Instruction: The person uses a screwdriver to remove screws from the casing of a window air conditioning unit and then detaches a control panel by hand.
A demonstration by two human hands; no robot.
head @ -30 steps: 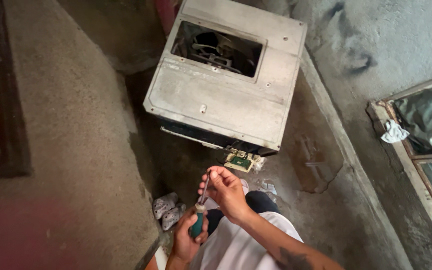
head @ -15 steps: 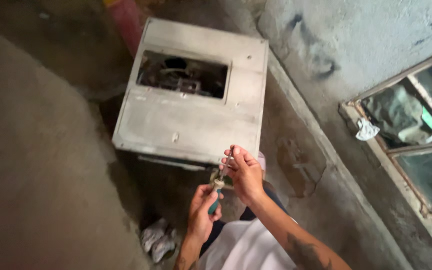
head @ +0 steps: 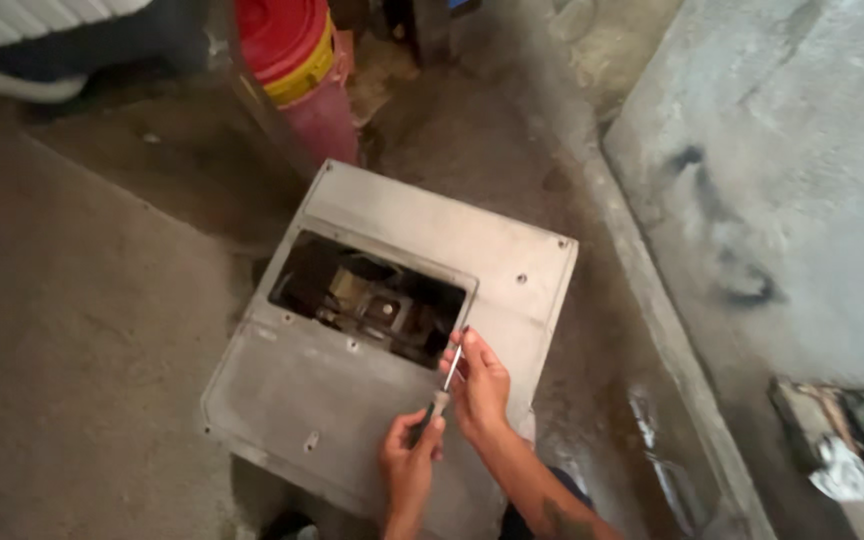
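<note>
Concrete floor [head: 82,330], dusty | grey metal casing [head: 392,340] lies flat, opening up | left hand [head: 407,465] grips screwdriver [head: 437,392] handle, right hand [head: 479,385] pinches shaft above casing | judgement: steady tip before turning, keep shaft upright.

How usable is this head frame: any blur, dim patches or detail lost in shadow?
Head view: soft overall, slight blur on the hands and screwdriver; light is dim and even, no glare; the opening in the grey metal box is dark, its parts barely readable; the red cylinder is cut off at the top.
</note>
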